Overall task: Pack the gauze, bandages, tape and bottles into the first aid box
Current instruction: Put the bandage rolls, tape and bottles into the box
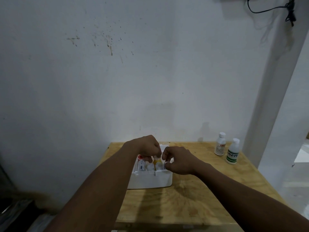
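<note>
First aid box (150, 180) near table's (184, 203) middle, part full. Both hands over it: left hand (147, 147) pinching yellow bottle (156, 160), right hand (178, 160) curled on small white thing. Two bottles (220, 144) wait at table's far right corner.

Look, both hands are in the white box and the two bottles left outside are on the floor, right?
Not quite. The head view shows both hands, left and right, at the white box, but the two bottles stand upright on the wooden table, not on the floor.

Smooth white plastic box (150, 180) on matt, grainy plywood table (192, 198)
</note>
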`<state>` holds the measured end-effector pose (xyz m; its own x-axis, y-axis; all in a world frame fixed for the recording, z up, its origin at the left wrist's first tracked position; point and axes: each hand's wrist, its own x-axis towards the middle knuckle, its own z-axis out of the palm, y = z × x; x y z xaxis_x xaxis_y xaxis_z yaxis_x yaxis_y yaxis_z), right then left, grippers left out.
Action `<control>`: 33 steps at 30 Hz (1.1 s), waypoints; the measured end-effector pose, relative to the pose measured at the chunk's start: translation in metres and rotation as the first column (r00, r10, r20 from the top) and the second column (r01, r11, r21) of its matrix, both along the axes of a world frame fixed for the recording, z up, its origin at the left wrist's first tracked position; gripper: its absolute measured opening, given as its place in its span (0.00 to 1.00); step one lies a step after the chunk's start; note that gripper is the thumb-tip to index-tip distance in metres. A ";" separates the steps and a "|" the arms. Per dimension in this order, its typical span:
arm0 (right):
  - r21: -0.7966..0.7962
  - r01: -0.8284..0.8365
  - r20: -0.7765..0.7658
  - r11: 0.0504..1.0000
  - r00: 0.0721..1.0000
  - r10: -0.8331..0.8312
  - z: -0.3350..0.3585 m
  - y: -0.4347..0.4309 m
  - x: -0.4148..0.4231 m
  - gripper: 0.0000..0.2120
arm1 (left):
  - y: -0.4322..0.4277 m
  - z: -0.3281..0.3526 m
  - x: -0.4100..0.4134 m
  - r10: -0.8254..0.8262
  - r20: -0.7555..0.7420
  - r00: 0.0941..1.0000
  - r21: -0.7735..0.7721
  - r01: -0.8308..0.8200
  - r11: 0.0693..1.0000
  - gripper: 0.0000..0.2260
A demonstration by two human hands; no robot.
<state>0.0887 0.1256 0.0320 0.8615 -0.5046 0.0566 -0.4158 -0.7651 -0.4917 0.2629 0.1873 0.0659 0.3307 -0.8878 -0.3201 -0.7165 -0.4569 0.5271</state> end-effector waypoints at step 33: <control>-0.155 0.553 0.429 0.819 0.784 -0.448 -0.004 -0.110 -0.069 0.11 | -0.096 -0.007 -0.043 -0.079 0.239 0.968 -0.275 0.146 0.950 0.14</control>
